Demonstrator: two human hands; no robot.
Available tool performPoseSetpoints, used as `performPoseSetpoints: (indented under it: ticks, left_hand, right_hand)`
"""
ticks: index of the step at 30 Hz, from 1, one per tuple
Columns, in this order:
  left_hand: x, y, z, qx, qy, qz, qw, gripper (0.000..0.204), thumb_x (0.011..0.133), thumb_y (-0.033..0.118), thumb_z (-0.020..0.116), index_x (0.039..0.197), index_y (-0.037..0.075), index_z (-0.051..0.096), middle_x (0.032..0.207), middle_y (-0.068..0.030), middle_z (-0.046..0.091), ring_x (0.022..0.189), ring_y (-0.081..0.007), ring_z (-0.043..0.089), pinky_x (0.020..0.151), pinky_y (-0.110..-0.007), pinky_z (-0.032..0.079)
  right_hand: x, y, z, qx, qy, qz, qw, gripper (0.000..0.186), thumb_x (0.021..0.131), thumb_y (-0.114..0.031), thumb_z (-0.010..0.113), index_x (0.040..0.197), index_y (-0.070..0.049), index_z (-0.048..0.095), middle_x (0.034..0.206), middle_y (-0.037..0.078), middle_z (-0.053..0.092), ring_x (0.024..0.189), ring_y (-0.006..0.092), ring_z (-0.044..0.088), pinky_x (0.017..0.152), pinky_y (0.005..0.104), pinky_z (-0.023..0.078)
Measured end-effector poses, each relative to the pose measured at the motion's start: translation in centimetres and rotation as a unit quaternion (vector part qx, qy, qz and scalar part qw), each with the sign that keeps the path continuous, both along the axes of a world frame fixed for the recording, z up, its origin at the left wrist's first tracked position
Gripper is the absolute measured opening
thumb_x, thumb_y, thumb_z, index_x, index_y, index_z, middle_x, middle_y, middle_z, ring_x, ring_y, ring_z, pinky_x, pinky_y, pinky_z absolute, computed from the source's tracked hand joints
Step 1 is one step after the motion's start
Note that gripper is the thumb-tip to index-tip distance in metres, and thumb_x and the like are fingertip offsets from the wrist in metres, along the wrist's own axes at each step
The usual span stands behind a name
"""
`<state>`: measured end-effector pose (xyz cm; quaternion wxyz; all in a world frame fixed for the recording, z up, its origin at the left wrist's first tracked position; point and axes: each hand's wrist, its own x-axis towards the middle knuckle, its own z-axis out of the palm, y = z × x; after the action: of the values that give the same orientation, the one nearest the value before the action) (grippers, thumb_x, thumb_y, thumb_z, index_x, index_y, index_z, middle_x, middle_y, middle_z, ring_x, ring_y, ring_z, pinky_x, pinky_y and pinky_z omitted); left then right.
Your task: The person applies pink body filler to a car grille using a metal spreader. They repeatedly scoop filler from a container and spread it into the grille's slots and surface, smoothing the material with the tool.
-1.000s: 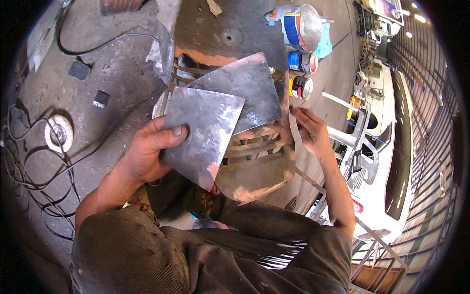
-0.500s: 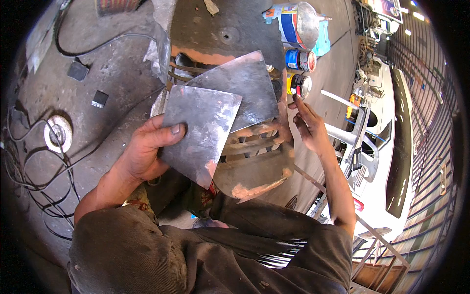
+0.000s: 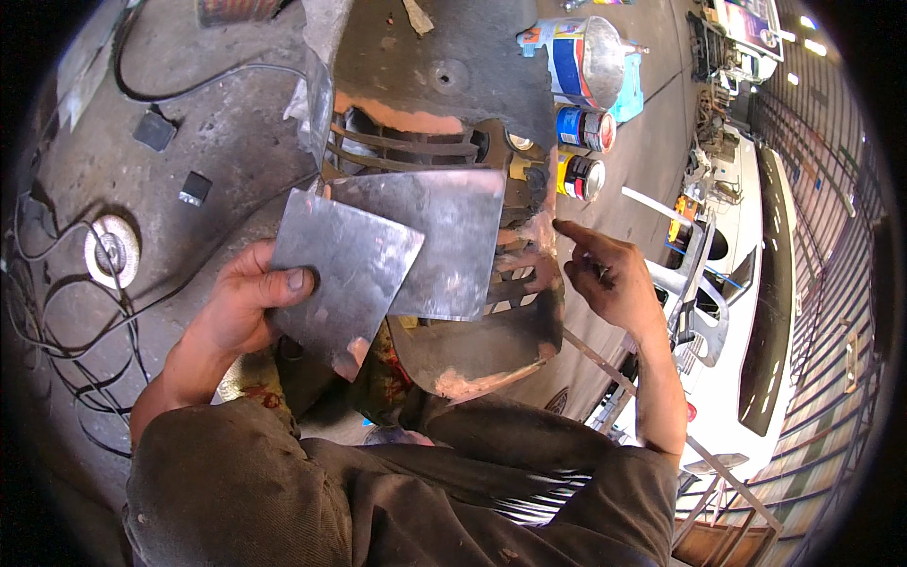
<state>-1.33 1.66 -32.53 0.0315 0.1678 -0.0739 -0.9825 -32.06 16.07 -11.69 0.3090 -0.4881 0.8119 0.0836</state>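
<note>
My left hand [image 3: 241, 307] grips two flat grey metal sheets [image 3: 354, 269], thumb pressed on the front one; the second sheet [image 3: 444, 241] fans out behind it to the right. Behind them stands a dark car body panel [image 3: 472, 345] with slots and patches of pink filler. My right hand [image 3: 605, 274] holds nothing. Its index finger points up and left, the tip at the panel's right edge near a pink patch [image 3: 534, 231].
Several paint cans [image 3: 581, 175] and a large tin [image 3: 581, 61] stand on the concrete floor beyond the panel. An angle grinder disc [image 3: 111, 250] and black cables [image 3: 47, 321] lie at the left. A white car [image 3: 746, 283] and metal railings are at the right.
My right hand has moved up along the panel's right edge and now points with one finger. The left hand and its sheets have stayed in place.
</note>
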Motion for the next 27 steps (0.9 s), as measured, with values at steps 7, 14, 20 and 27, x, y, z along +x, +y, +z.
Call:
performPoseSetpoints:
  ticks: [7,14,20,27]
  left_hand:
    - [-0.1,0.0,0.9,-0.038,0.009,-0.038,0.999,0.042,0.082,0.015,0.069,0.119,-0.003,0.061,0.115,-0.0107,0.065,0.109,-0.0211,0.06,0.099,-0.036,0.042]
    - [-0.5,0.2,0.5,-0.014,0.029,-0.034,0.999,0.047,0.082,0.015,0.07,0.124,-0.003,0.058,0.118,-0.0104,0.064,0.111,-0.0219,0.058,0.101,-0.037,0.041]
    - [-0.3,-0.3,0.8,-0.04,0.017,-0.041,0.998,0.046,0.082,0.015,0.069,0.123,-0.003,0.059,0.118,-0.0106,0.064,0.112,-0.0221,0.058,0.101,-0.037,0.041]
    - [-0.6,0.3,0.7,-0.024,0.024,-0.026,0.999,0.042,0.082,0.014,0.069,0.119,-0.003,0.061,0.116,-0.0114,0.065,0.11,-0.0222,0.059,0.099,-0.037,0.042]
  right_hand:
    - [-0.1,-3.1,-2.1,0.159,-0.054,-0.031,0.985,0.052,0.072,-0.008,0.064,0.123,-0.003,0.06,0.062,0.015,0.059,0.054,0.0187,0.057,0.056,0.0335,0.045]
    - [0.1,-3.5,-2.9,0.21,-0.032,-0.048,0.976,0.05,0.078,-0.014,0.062,0.125,0.002,0.057,0.073,0.016,0.069,0.068,0.0207,0.069,0.064,0.0335,0.051]
    - [0.7,-3.5,-2.4,0.2,-0.078,-0.131,0.968,0.052,0.08,-0.012,0.062,0.129,0.003,0.053,0.075,0.015,0.071,0.071,0.0204,0.071,0.068,0.0326,0.052]
    - [0.8,-3.4,-0.8,0.174,-0.044,-0.085,0.98,0.055,0.076,-0.008,0.065,0.129,0.0,0.054,0.081,0.017,0.07,0.066,0.0207,0.067,0.067,0.0344,0.052]
